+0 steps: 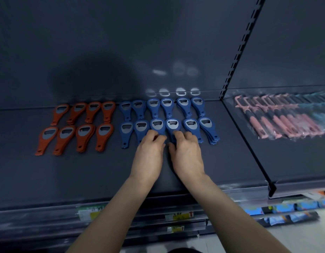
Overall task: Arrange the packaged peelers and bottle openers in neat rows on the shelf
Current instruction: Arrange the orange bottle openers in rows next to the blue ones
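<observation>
Shelf [103,172] decking lies bare from its near edge up to the rows. Blue bottle openers [169,119] sit in two rows centre-right, orange bottle openers [76,125] left, packaged peelers [278,119] on the right bay. Left hand [149,154] and right hand [187,154], fingers curled, touch near-row blue handles; whether they grasp, I cannot tell.

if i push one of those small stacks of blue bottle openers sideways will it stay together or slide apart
The stacked blue plastic bottle openers would probably fan out: the rightmost front pile already shows offset handle ends. They look flat and stiff, so rolling or tipping seems unlikely. The dark shelf looks smooth, so the stack likely slides easily. The left hand and right hand bracket one stack from both sides.
</observation>
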Motion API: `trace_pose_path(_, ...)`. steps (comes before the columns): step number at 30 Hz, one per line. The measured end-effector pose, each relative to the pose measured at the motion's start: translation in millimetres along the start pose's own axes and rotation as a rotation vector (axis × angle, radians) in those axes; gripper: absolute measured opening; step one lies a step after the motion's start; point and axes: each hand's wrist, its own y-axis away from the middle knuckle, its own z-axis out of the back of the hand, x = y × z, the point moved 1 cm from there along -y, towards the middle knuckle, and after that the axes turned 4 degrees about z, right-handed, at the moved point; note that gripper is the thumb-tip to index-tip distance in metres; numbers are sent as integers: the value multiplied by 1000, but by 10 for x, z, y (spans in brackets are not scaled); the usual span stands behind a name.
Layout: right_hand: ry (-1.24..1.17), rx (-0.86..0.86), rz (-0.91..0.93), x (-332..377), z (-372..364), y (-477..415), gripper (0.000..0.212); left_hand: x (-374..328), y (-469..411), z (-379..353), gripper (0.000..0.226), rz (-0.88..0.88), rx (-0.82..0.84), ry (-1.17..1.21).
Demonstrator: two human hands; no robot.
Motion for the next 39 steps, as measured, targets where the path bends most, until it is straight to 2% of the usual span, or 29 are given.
trace_pose_path(7,49,-16,9,-7,-18,-10,25,3,3,9,17,-22,-18,13)
trace_pose_path(17,10,-33,-1,-6,19,9,28,-20,23,40,23,-20,-30,10)
trace_pose_path(24,34,-231,-19,-182,277,58,21,-171,72,49,30,-111,-85,-59)
trace_pose_path(32,-3,-126,-160,-399,279,127,40,-354,85,-43,22,-78,-60,-32)
trace_pose_path(39,30,-85,-159,-368,213,25,21,-358,121,-48,20,-71,-65,-28)
